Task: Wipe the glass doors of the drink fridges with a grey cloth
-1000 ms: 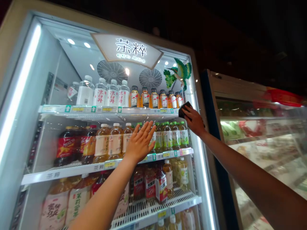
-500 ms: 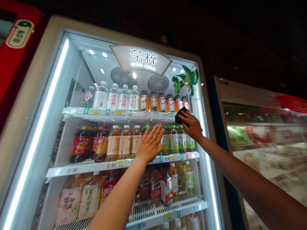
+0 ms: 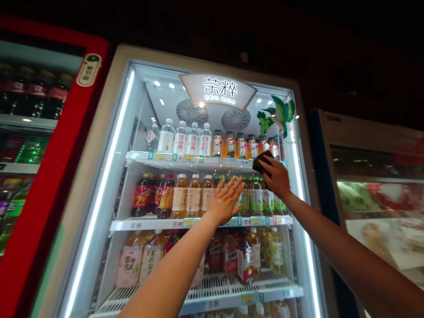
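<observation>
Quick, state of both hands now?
Left hand: open, palm toward the drinks cooler, nothing visible in it.
Right hand: closed on a dark pad.

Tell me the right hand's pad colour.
The pad is blackish brown, best seen in the head view.

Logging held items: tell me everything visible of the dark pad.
The dark pad is near-black, blocky, matte-looking; cloth or sponge, I can't tell. The right hand holds it, hiding part. It is tilted, in front of the top shelf, toward its right end. Contact with the glass is unclear.
</observation>
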The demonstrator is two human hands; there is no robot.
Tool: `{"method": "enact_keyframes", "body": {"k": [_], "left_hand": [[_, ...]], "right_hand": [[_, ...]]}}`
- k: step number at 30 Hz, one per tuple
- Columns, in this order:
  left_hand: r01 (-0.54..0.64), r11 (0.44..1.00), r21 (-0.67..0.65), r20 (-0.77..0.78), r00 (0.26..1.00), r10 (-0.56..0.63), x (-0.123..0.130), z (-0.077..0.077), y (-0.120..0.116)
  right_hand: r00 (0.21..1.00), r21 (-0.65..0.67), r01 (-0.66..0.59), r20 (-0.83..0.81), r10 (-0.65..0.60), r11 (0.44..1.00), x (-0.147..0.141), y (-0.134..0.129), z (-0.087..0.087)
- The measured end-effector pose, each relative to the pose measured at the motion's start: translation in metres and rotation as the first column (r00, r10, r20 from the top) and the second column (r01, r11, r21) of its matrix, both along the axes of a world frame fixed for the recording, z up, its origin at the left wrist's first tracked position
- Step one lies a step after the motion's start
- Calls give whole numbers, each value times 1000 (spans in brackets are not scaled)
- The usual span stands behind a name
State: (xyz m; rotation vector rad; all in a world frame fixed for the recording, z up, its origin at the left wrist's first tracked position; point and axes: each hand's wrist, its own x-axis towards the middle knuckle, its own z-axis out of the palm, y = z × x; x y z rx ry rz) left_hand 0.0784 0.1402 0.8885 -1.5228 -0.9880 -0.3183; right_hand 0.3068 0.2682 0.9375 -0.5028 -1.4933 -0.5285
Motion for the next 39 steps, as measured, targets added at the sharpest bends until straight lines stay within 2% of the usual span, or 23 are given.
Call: {"method": "enact_keyframes", "body": {"k": [3,5,7,9,11,13,15,18,20,22,25,28,29,31,33,35,37,39], "left_hand": [[-24,1000,20,-14,1000,24,-20,11,-23],[-47,997,61,-14,999,48,-40,18,-40],[-72,992,105,0,997,72,-62,24,-55],[-88,986,140,21,996,86,-83,28,-68],[-92,984,154,32,996,88,-103,30,-80],[-90,984,155,35,996,85,-119,31,-90],[-85,985,149,33,996,81,-133,32,-98],[-71,987,144,22,997,68,-148,33,-104],[-59,987,152,17,998,57,-153,32,-103],[-48,985,164,23,999,45,-156,31,-100],[-27,985,169,39,999,20,-155,28,-96],[-15,987,160,53,999,6,-153,26,-95],[-15,988,156,57,998,6,-152,26,-95],[-17,988,152,62,998,7,-152,25,-95],[-18,988,154,64,998,9,-152,24,-95],[-23,987,158,67,998,13,-153,23,-94],[-27,987,160,69,997,16,-153,22,-93],[-25,987,162,69,998,14,-153,22,-93]], "right_hand": [[958,-100,-4,-285,-25,995,-12,5,21],[940,-118,-14,-339,-27,993,-35,-2,35],[957,-99,-10,-290,-20,995,-59,-15,37],[990,-33,8,-139,-12,999,-72,-28,27],[999,54,1,45,-4,999,-70,-33,11],[992,106,-38,124,25,994,-58,-29,1],[997,107,-72,27,69,992,-47,-20,3],[956,75,-93,-274,110,993,-51,-11,29],[926,57,-93,-361,108,994,-71,-18,46],[950,46,-75,-300,85,996,-94,-33,51],[999,59,-16,-45,19,998,-113,-54,32],[989,107,-8,149,-8,994,-100,-55,7],[989,114,-19,145,2,993,-92,-51,3],[999,99,-36,11,36,994,-82,-42,7],[980,57,-46,-190,56,997,-87,-37,24],[948,17,-51,-314,53,999,-106,-43,44],[953,4,-37,-302,36,999,-131,-58,56],[986,33,-8,-166,14,999,-150,-75,52]]}}
